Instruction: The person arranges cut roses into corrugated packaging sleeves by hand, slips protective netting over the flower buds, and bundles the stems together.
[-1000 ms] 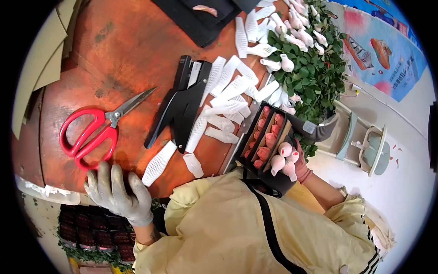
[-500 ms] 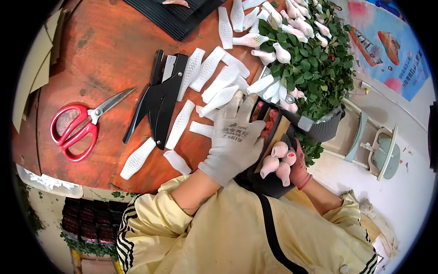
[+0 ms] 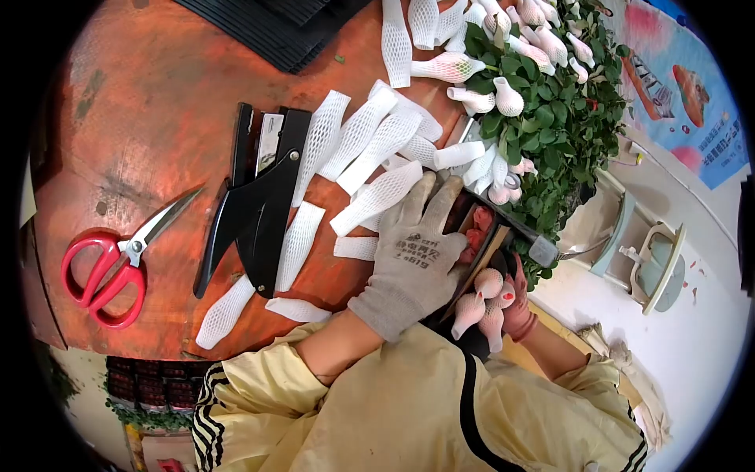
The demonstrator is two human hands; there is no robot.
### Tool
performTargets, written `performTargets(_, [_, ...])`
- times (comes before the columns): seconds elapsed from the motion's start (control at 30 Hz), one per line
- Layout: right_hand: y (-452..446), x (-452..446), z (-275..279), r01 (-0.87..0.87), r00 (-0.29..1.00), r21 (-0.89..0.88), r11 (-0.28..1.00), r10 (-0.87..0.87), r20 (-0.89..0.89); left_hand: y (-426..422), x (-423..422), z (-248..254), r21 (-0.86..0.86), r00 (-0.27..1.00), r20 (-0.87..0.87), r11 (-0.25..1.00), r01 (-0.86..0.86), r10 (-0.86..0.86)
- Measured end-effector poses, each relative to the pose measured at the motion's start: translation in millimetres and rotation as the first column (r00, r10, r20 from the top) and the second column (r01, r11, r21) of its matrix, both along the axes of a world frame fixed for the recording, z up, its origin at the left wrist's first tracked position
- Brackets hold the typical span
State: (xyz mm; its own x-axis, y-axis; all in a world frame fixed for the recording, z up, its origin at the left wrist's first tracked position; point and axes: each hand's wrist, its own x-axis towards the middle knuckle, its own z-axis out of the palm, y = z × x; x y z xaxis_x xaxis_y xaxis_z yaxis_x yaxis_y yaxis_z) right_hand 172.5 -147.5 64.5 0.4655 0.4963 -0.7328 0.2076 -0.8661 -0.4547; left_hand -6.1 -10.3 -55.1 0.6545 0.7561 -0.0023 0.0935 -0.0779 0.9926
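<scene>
My left hand (image 3: pixel 413 259), in a grey glove with dark print, lies over the near-left side of a black box (image 3: pixel 497 236) of pink roses (image 3: pixel 475 234). Its fingers are stretched out beside the white mesh sleeves (image 3: pixel 377 197), with the thumb near the roses. My right hand (image 3: pixel 519 305), in a pinkish glove, is wrapped round the box's right side, its fingers partly hidden. Several roses in pale mesh sleeves (image 3: pixel 489 303) rest between this hand and the box. The box's lower part is hidden by my left hand and the roses.
On the red-brown table (image 3: pixel 134 173) lie red-handled scissors (image 3: pixel 118 271), a black stapler (image 3: pixel 259 197) and black corrugated sheets (image 3: pixel 275 27). Leafy sleeved roses (image 3: pixel 543 118) stand at the upper right. Past them are a poster (image 3: pixel 684 86) and a pale green-and-white chair (image 3: pixel 657 267).
My left hand has moved right, from beside the scissors to the black box. My right hand has stayed at the box. The camera view has shifted, moving the table items within the picture.
</scene>
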Motion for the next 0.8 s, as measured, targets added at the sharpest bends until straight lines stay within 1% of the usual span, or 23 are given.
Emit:
performTargets(0.03, [16, -10, 2, -0.249, 0.960, -0.074, 0.966, 0.257, 0.116, 0, 0, 0, -0.010, 1.000, 0.000, 1.000, -0.004, 0.004])
performTargets(0.1, [20, -13, 3, -0.470, 0.843, -0.175, 0.865, 0.499, 0.202, -2, 1, -2, -0.010, 1.000, 0.005, 1.000, -0.013, 0.013])
performTargets(0.13, [14, -8, 3, -0.342, 0.904, -0.170, 0.924, 0.373, 0.207, -2, 1, -2, -0.005, 1.000, 0.010, 1.000, -0.026, 0.027])
performTargets(0.2, [-1, 6, 3, -0.209, 0.947, -0.165, 0.964, 0.242, 0.213, -1, 1, 0, -0.011, 1.000, -0.001, 1.000, -0.018, 0.018])
performTargets(0.23, [-9, 14, 1, -0.350, 0.909, -0.175, 0.920, 0.379, 0.173, 0, 1, 0, -0.015, 1.000, -0.011, 1.000, -0.010, 0.010])
performTargets(0.3, [-8, 15, 0, -0.486, 0.850, -0.180, 0.856, 0.510, 0.131, -1, 1, 0, -0.015, 1.000, -0.008, 1.000, -0.013, 0.013])
performTargets(0.33, [-1, 11, 2, -0.573, 0.787, -0.182, 0.799, 0.599, 0.148, -2, 1, 0, -0.014, 1.000, -0.006, 1.000, -0.015, 0.015])
performTargets(0.4, [19, -4, 4, -0.656, 0.713, -0.185, 0.732, 0.681, 0.164, -3, -1, 1, -0.025, 1.000, -0.006, 1.000, -0.011, 0.011])
performTargets(0.43, [35, -18, 4, -0.591, 0.751, -0.189, 0.784, 0.620, 0.228, -3, -2, 2, -0.035, 1.000, -0.004, 0.999, -0.007, 0.007])
performTargets(0.5, [36, -21, 2, -0.521, 0.781, -0.185, 0.833, 0.553, 0.291, -6, -4, 1, -0.041, 1.000, 0.001, 0.999, -0.013, 0.013])
performTargets(0.53, [23, -15, -1, -0.449, 0.837, -0.132, 0.884, 0.468, 0.283, -7, -5, 1, -0.050, 1.000, 0.006, 0.999, -0.016, 0.016])
performTargets(0.6, [21, -11, 0, -0.370, 0.886, -0.078, 0.926, 0.377, 0.269, -5, -5, 1, -0.040, 1.000, 0.002, 0.999, -0.010, 0.011])
performTargets(0.63, [30, -13, 4, -0.457, 0.839, -0.158, 0.875, 0.484, 0.248, -5, -6, 1, -0.033, 1.000, -0.002, 0.999, -0.004, 0.004])
performTargets(0.7, [25, -13, 6, -0.537, 0.783, -0.233, 0.811, 0.582, 0.220, -8, -3, 3, -0.041, 1.000, -0.004, 0.999, -0.014, 0.013])
performTargets(0.73, [13, -9, 2, -0.528, 0.799, -0.167, 0.833, 0.553, 0.236, -7, -1, 2, -0.046, 1.000, -0.004, 0.998, -0.031, 0.031])
performTargets(0.8, [14, -9, -3, -0.517, 0.813, -0.102, 0.850, 0.524, 0.253, -4, -4, 0, -0.044, 1.000, 0.012, 0.999, -0.021, 0.022])
